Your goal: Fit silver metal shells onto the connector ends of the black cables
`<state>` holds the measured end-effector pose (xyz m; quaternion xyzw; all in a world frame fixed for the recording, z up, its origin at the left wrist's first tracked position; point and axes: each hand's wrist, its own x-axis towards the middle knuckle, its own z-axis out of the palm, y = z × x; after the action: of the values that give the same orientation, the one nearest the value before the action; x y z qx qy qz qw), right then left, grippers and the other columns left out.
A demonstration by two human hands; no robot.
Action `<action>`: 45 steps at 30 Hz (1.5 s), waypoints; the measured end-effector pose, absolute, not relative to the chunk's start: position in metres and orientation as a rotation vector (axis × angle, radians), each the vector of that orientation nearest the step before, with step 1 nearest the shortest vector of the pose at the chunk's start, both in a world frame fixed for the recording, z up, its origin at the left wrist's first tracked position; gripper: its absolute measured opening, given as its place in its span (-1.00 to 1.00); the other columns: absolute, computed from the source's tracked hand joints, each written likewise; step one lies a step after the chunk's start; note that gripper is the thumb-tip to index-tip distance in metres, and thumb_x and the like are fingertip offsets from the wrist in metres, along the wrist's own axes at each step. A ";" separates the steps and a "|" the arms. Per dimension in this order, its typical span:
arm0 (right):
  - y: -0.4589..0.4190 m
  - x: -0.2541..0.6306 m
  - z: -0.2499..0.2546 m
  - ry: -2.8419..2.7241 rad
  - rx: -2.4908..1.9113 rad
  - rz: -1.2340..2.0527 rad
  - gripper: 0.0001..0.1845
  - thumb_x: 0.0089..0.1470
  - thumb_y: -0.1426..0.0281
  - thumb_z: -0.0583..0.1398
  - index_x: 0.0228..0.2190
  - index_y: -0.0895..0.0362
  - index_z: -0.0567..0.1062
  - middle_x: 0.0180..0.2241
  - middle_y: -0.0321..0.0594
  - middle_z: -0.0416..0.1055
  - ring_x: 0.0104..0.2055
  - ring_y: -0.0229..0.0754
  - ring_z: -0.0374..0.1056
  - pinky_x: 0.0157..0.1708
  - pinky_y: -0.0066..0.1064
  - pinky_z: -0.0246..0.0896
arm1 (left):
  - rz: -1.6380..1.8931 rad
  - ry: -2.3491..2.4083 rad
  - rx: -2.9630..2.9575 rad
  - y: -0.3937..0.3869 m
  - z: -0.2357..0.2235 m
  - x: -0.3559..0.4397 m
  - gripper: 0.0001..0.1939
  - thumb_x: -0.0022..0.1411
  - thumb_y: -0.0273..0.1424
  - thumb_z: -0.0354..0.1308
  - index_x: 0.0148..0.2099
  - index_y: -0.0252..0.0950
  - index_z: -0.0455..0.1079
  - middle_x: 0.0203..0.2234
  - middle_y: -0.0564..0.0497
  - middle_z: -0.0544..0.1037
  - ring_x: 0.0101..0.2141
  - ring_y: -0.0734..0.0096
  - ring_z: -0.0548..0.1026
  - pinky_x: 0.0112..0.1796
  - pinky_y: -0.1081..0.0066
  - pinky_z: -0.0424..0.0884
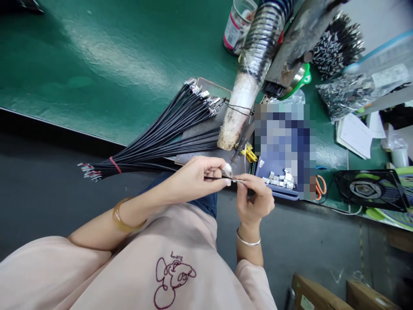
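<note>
One likely light, bendy cable is best held where left hand pinches it, right hand pinching its metal tip.

You get bright, fairly even light. Pale glare streaks green table behind its front edge; shadow darkens floor below. Pixelation masks most of blue tray. Detail at your fingertips looks soft.

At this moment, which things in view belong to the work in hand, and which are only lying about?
Likely for the work:
cable in the left hand
metal tip at the right hand
cable bundle
connectors in the tray

Probably only lying about:
fan
notepad
jar
</note>
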<state>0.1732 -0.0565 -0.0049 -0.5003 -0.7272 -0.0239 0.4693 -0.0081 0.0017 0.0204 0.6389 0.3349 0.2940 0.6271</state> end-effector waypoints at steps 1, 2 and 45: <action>-0.057 0.172 -0.003 -1.709 -1.271 0.017 -0.91 0.18 0.46 0.22 -0.27 0.06 0.39 -0.40 -0.33 0.52 -0.39 -0.29 0.51 -0.37 -0.46 0.44 | 0.736 0.803 1.552 -0.001 0.021 -0.009 -0.90 0.21 -0.41 0.19 -0.31 -0.36 0.45 -0.58 0.10 0.39 -0.53 0.54 0.26 -0.48 0.50 0.20; -0.056 0.171 -0.002 -1.630 -1.329 0.113 -0.93 0.18 0.44 0.22 -0.30 0.07 0.38 -0.44 -0.37 0.47 -0.45 -0.32 0.47 -0.42 -0.48 0.41 | 0.808 0.826 1.646 -0.004 0.021 -0.009 -0.92 0.21 -0.43 0.19 -0.31 -0.35 0.46 -0.54 0.06 0.46 -0.50 0.52 0.31 -0.43 0.48 0.23; -0.066 0.168 0.007 -1.300 -1.362 0.554 -0.91 0.19 0.34 0.19 -0.31 0.09 0.47 -0.65 -0.50 0.20 -0.67 -0.43 0.09 -0.66 -0.55 -0.01 | 0.869 0.846 1.420 -0.007 -0.002 -0.004 -0.80 0.24 -0.42 0.16 -0.29 -0.41 0.58 -0.70 0.16 0.25 -0.63 0.62 0.16 -0.58 0.54 0.06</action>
<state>0.1684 -0.0659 0.0071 -0.5770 -0.5505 0.2347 0.5558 -0.0039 -0.0068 -0.0019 0.6114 0.3640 0.3739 0.5949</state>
